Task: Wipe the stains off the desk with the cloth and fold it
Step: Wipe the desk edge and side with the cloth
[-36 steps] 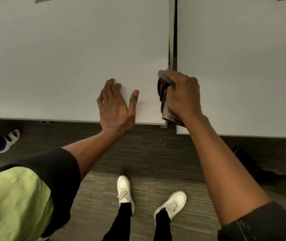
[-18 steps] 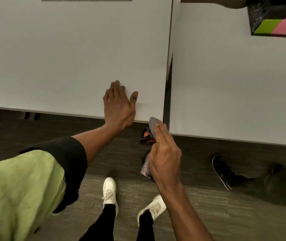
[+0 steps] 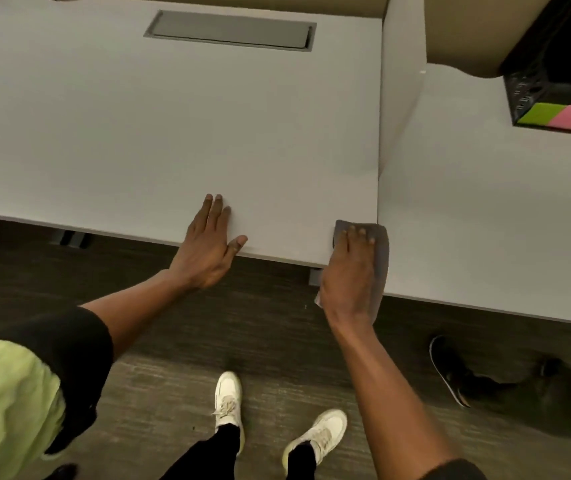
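Note:
A grey cloth (image 3: pixel 381 258) lies over the near right corner of the white desk (image 3: pixel 173 133), hanging partly past the edge. My right hand (image 3: pixel 348 271) presses flat on the cloth, fingers spread on top of it. My left hand (image 3: pixel 208 247) rests flat on the desk's near edge, left of the cloth, fingers together and thumb out, holding nothing. I see no clear stains on the desk surface.
A grey cable hatch (image 3: pixel 230 31) is set into the desk's far side. A second white desk (image 3: pixel 485 220) adjoins on the right, with a black mesh organiser (image 3: pixel 554 81) holding coloured sticky notes. Another person's black shoe (image 3: pixel 448 368) is on the floor at right.
My right hand has lifted the cloth from below the desk edge up onto the desk's near right corner. My left hand has stayed flat on the edge.

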The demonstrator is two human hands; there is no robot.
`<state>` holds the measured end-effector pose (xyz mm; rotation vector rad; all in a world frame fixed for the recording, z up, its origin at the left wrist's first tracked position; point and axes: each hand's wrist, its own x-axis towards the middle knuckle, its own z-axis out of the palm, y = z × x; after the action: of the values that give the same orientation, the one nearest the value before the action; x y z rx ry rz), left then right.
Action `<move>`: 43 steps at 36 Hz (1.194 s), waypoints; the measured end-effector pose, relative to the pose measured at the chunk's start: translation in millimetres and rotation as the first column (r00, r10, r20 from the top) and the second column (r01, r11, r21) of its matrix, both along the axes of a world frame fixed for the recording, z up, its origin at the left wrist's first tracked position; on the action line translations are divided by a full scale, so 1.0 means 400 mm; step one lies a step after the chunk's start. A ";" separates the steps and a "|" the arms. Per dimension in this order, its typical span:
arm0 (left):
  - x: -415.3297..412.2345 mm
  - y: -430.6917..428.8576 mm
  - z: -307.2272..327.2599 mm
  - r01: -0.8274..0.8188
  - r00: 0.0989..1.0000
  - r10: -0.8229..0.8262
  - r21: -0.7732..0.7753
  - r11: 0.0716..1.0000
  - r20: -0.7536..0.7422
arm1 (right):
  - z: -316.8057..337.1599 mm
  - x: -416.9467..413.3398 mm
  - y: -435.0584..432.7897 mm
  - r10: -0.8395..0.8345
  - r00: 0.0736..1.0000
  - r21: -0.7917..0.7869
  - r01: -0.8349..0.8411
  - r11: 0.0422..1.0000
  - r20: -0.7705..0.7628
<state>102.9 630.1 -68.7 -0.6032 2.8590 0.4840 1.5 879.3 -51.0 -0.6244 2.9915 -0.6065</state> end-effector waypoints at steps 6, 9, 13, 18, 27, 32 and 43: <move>0.049 -0.074 -0.013 0.104 0.993 -0.104 -0.004 0.995 -0.050 | 0.001 0.158 -0.153 0.282 0.959 0.039 -0.282 0.959 -0.001; 0.059 -0.100 -0.025 0.136 0.987 -0.134 0.019 0.990 -0.088 | 0.003 0.175 -0.182 0.416 0.909 0.089 -0.415 0.905 0.013; 0.067 -0.128 -0.034 0.173 0.978 -0.162 0.077 0.982 -0.129 | 0.010 0.125 -0.128 0.366 0.931 0.116 -0.361 0.925 -0.019; 0.060 -0.159 -0.020 0.195 0.979 -0.187 0.103 0.975 -0.083 | 0.026 0.030 -0.063 -0.046 0.998 0.127 0.050 0.991 -0.039; 0.031 -0.220 0.052 0.269 0.956 -0.286 0.193 0.944 0.068 | 0.060 0.100 -0.200 -0.033 0.999 0.105 0.029 0.994 0.040; 0.023 -0.224 0.065 0.261 0.952 -0.287 0.208 0.943 0.107 | 0.089 0.151 -0.233 0.125 0.979 0.046 -0.134 0.990 0.160; -0.004 -0.160 0.155 -0.172 0.976 0.216 0.474 0.864 -0.040 | 0.227 0.093 -0.259 0.077 0.912 -0.468 0.133 0.873 0.402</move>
<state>101.5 566.1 -6.8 -0.7889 2.6143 1.2199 38.8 775.9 39.8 -0.3934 2.4537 -1.3346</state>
